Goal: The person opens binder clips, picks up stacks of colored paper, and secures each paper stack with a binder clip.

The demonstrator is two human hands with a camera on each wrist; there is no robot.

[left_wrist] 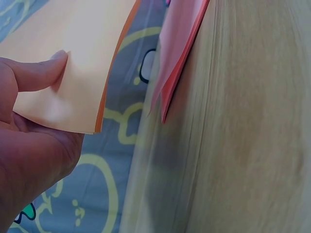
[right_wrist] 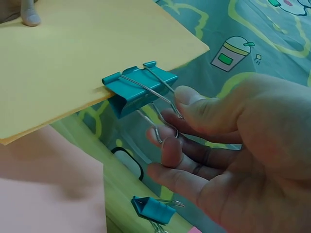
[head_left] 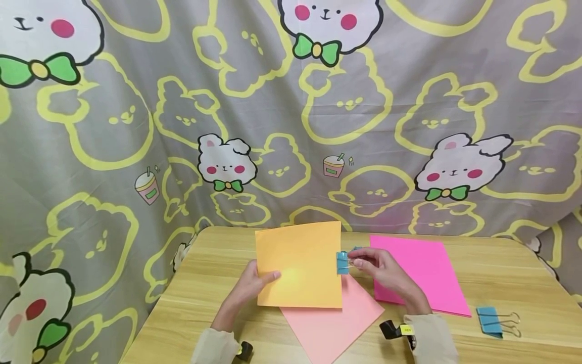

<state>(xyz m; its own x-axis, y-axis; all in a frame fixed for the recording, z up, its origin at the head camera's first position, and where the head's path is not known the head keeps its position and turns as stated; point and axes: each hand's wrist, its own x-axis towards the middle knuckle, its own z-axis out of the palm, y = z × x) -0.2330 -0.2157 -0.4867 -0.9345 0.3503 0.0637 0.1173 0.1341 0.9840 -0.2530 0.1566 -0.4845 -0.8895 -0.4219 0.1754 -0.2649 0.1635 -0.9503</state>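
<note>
Above the table [head_left: 182,313], the orange sheets [head_left: 302,273] should be kept square and steady, the left hand [head_left: 258,281] gripping their left side (thumb on the near face), while the right hand [head_left: 386,270], fingers partly closed, pinches the blue clip [head_left: 342,263] on their right edge by its wire handles [right_wrist: 146,89].

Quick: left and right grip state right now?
Left grip: closed, holding the stack of orange sheets.
Right grip: closed, pinching the wire handles of the blue binder clip at the stack's edge.
</note>
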